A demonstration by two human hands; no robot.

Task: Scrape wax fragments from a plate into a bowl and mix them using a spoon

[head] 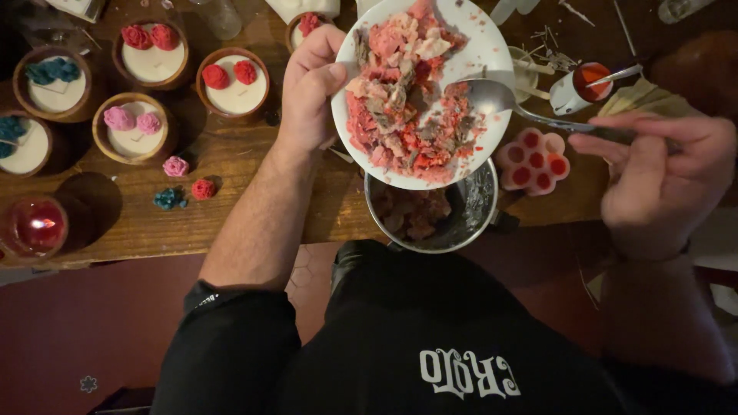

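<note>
Wooden bench [231,165] carries a lit red candle [34,225] at far left, then bowls [132,129] of white wax topped with small roses. The left hand [309,84] is clamped on a tilted white plate [484,46] of pink wax scraps, held above a metal pot [461,219]. The right hand [661,173] pinches a spoon [500,98] whose bowl rests against the scraps; a pink mould [534,160] lies just beside the pot.

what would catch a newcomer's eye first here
The tilted white round plate heaped with pink and red wax chunks, held in the left hand above a metal pot. The right hand holds a metal spoon against the heap. Rose-topped candles sit left.
</note>
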